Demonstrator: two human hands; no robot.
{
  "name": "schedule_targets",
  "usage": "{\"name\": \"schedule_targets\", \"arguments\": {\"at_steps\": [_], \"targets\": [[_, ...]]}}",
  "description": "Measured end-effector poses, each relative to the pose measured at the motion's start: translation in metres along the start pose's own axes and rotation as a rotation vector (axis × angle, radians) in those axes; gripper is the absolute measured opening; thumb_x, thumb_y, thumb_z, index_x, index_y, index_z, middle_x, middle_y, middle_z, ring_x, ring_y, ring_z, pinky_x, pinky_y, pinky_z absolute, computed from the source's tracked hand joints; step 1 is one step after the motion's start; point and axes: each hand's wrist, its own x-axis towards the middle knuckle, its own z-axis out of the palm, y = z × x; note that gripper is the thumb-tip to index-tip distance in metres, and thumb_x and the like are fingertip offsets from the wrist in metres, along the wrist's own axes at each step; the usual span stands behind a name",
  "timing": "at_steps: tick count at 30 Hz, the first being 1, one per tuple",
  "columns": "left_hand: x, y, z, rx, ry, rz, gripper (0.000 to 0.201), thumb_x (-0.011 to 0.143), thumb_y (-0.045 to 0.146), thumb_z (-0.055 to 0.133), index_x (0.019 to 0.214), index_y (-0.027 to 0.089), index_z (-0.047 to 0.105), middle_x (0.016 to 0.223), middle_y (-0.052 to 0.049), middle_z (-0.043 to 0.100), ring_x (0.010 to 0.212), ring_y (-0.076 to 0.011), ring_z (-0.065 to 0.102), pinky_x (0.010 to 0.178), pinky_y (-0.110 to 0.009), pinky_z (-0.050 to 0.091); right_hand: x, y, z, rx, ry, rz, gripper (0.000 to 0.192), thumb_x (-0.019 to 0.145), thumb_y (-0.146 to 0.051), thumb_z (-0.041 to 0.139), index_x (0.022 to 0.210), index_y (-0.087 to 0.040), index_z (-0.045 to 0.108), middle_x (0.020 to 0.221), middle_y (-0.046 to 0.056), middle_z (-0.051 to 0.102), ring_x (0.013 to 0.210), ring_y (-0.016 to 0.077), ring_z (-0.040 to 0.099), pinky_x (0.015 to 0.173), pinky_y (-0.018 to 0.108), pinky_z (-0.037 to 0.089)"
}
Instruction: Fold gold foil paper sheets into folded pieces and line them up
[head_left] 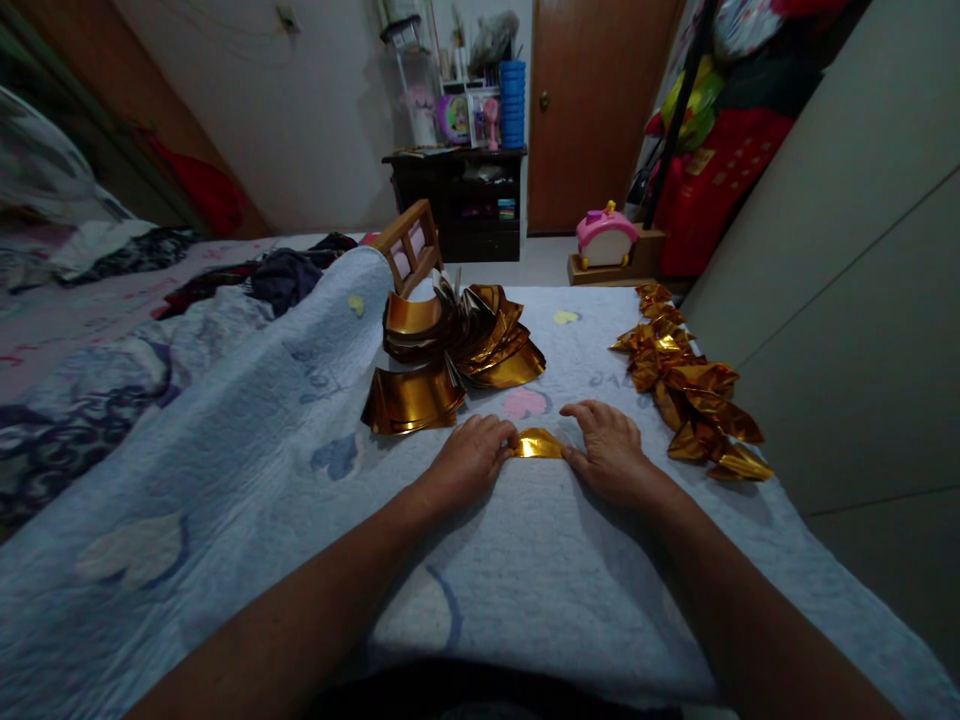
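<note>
The left hand [472, 455] and the right hand [607, 448] are resting palm-down on the blue quilt [525, 570], fingers curled and pressing on either end of a small folded gold paper [537, 444] lying between them; a pile of curved gold sheets [450, 350] is sitting just beyond the hands; a row of folded gold pieces [690, 385] is lying to the right, near the quilt's edge

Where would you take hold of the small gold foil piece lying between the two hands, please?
Probably at its two pointed ends, from above. The gold foil piece lies flat on the blue quilt, and the left hand and right hand already press there, leaving its middle bare.
</note>
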Motion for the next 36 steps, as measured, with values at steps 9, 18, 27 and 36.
{"name": "schedule_targets", "arguments": {"at_steps": [9,18,27,36], "targets": [[-0.002,-0.002,0.001,0.000,0.018,0.019,0.014,0.097,0.016,0.050,0.099,0.022,0.063,0.097,-0.004,0.064,0.094,-0.0225,0.053,0.085,-0.034,0.041,0.000,0.016,-0.002,0.062,-0.048,-0.070,0.060,0.080,-0.014,0.058,0.138,-0.027,0.050,0.144,0.011,0.050,0.135,0.0338,0.042,0.111,0.057,0.031],[-0.004,-0.010,0.006,0.004,0.059,0.082,0.015,0.098,0.018,0.047,0.101,0.020,0.061,0.098,-0.005,0.063,0.094,-0.0230,0.053,0.084,-0.036,0.042,0.000,-0.015,-0.019,0.265,0.084,-0.271,0.022,0.082,-0.013,0.058,0.103,-0.021,0.060,0.112,0.010,0.058,0.106,0.0265,0.052,0.093,0.042,0.043],[-0.006,-0.005,-0.003,-0.090,0.073,0.106,0.015,0.089,0.026,0.062,0.103,0.019,0.062,0.102,-0.007,0.060,0.098,-0.0232,0.056,0.084,-0.035,0.045,0.005,-0.026,-0.004,0.168,-0.006,-0.360,0.014,0.091,-0.014,0.061,0.102,-0.018,0.069,0.101,0.009,0.064,0.095,0.0226,0.055,0.085,0.037,0.043],[0.000,-0.005,0.000,-0.182,0.129,0.084,0.013,0.095,0.023,0.055,0.100,0.018,0.066,0.096,-0.006,0.063,0.090,-0.0197,0.060,0.079,-0.031,0.047,0.006,-0.027,-0.008,0.207,0.010,-0.343,0.012,0.094,-0.016,0.057,0.097,-0.016,0.068,0.098,0.009,0.065,0.093,0.0217,0.057,0.084,0.035,0.044]]}}
